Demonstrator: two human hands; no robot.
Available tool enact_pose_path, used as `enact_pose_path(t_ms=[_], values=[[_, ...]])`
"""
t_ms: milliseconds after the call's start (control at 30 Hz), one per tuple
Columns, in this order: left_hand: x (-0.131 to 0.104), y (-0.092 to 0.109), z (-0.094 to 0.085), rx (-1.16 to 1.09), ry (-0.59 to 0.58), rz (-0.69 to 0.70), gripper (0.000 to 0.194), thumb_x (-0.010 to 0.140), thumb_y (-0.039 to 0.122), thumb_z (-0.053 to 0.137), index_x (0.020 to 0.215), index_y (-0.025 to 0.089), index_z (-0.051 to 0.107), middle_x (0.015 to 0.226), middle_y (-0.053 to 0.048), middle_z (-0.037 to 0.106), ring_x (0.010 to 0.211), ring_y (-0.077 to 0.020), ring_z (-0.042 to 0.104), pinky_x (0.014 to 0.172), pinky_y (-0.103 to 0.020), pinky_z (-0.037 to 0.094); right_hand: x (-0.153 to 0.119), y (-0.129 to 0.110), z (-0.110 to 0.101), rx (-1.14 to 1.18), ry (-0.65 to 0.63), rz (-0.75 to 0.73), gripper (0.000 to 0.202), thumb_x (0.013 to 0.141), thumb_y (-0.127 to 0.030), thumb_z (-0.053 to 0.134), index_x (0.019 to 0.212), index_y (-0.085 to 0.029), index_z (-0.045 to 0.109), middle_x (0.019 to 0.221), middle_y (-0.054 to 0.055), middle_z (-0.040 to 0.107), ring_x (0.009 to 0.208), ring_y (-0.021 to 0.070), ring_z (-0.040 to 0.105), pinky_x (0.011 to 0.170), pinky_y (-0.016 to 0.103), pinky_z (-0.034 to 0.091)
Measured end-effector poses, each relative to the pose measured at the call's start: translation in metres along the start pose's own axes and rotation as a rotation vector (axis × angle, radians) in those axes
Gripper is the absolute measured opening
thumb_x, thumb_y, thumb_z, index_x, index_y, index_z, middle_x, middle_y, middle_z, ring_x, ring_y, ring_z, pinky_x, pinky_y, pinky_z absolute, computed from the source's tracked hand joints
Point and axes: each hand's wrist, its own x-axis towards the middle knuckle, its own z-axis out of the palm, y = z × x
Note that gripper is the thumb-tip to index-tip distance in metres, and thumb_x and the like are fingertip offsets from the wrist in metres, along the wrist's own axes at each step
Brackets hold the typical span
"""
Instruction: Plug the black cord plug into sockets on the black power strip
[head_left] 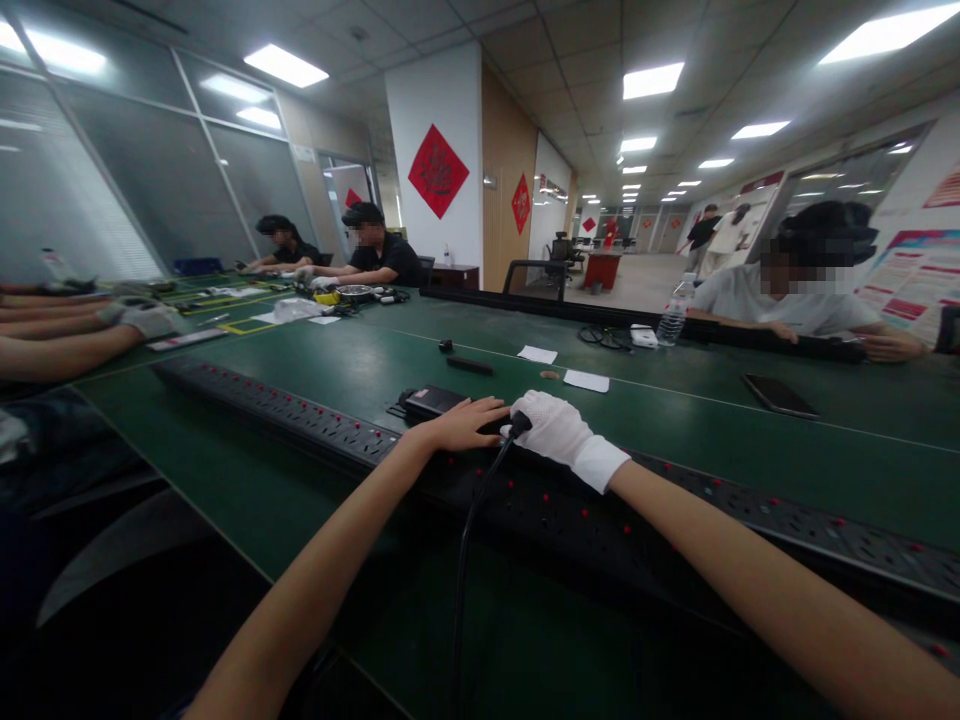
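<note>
My right hand (555,430), in a white glove, is closed around a black power plug (519,424). From the plug a black cable (463,570) runs down toward the table's near edge. My bare left hand (466,424) lies palm down just left of it, fingers stretched out toward the glove. Beside the left fingers sits a black box-shaped device (431,401), partly covered by the hand. Under both hands runs a long black power strip (570,515) with red lights and sockets. Whether the plug touches a socket is hidden by the glove.
Another socket strip (285,412) extends to the left. Farther back on the green table (360,345) lie a short black bar (470,366), white paper slips (586,381), a phone (780,395) and a water bottle (675,312). Several people sit around it; gloved hands work at left.
</note>
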Motion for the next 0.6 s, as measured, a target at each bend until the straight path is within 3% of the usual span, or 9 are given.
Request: enact_pose_path(t_ms=[300, 600], values=[[0.0003, -0.0039, 0.0058, 0.020, -0.022, 0.001, 0.069, 0.081, 0.046, 0.044, 0.137, 0.025, 0.010, 0.144, -0.009, 0.010, 0.131, -0.0251, 0.012, 0.103, -0.046, 0.013, 0.0001, 0.0018, 0.0030, 0.051, 0.029, -0.012, 0.033, 0.079, -0.048, 0.047, 0.090, -0.019, 0.059, 0.089, 0.007, 0.058, 0.080, 0.0176, 0.053, 0.072, 0.028, 0.038], [0.0011, -0.0035, 0.0067, 0.030, -0.021, -0.012, 0.066, 0.081, 0.045, 0.043, 0.136, 0.022, 0.014, 0.144, -0.011, 0.014, 0.131, -0.0252, 0.013, 0.103, -0.047, 0.013, 0.0012, 0.0033, 0.0019, 0.192, 0.048, -0.068, 0.030, 0.074, -0.041, 0.054, 0.095, -0.020, 0.058, 0.090, 0.005, 0.059, 0.082, 0.0159, 0.055, 0.076, 0.028, 0.040]])
